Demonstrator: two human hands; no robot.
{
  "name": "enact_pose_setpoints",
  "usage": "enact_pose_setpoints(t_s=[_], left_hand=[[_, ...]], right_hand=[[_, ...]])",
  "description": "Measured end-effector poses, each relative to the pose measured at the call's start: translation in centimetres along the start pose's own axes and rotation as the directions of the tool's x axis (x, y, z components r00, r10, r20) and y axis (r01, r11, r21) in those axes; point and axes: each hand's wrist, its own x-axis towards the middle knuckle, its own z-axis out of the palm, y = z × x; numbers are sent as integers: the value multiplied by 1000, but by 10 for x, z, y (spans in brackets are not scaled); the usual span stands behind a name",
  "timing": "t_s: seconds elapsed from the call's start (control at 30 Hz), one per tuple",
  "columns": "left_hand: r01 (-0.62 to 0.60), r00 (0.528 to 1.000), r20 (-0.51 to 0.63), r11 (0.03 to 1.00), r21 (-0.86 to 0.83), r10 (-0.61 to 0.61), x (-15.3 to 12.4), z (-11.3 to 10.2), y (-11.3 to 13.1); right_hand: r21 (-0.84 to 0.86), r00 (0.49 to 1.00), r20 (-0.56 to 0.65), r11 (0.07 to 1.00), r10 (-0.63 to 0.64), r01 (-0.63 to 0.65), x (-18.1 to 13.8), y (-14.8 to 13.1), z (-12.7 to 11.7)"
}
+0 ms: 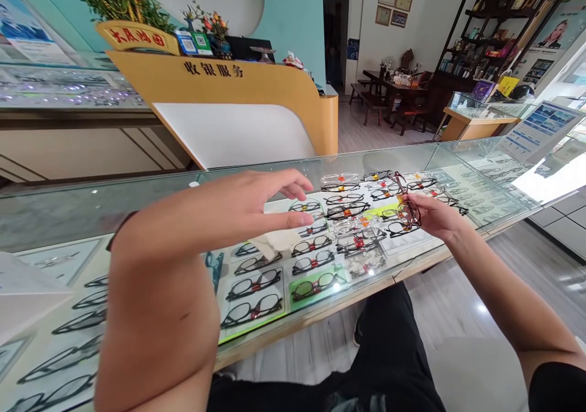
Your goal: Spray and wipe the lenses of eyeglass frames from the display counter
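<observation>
My right hand grips a pair of dark reddish-brown eyeglasses between thumb and fingers, holding them up over the glass display counter. To the left, my left hand hovers above the glass with its thumb and fingers apart and nothing between them. A crumpled cream cloth lies on the counter just below it. Beneath the glass are rows of eyeglasses, many with red, orange or yellow tags at the bridge. One pair of eyeglasses rests on a green card.
A white, folded sheet stands on the counter at the left edge. At the right end stands a printed sign. Beyond the counter is a yellow-and-white cashier desk. A wooden table with benches and shelves occupy the back right.
</observation>
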Motion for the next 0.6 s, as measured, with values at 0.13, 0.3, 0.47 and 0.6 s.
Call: enact_pose_setpoints(t_s=[0.13, 0.3, 0.47, 0.6], left_hand=[[16, 1000, 19, 1000, -3, -16, 0, -1, 1], [7, 1000, 14, 1000, 5, -8, 1, -1, -1], [-69, 997, -27, 998, 6, 69, 1, 2, -11], [-90, 995, -46, 996, 2, 90, 1, 3, -19]], right_hand=[[-10, 995, -104, 1000, -7, 6, 4, -1, 3], [98, 977, -201, 994, 74, -55, 10, -3, 1], [310, 993, -86, 949, 87, -56, 6, 6, 7], [450, 994, -85, 892, 73, -27, 9, 16, 19]])
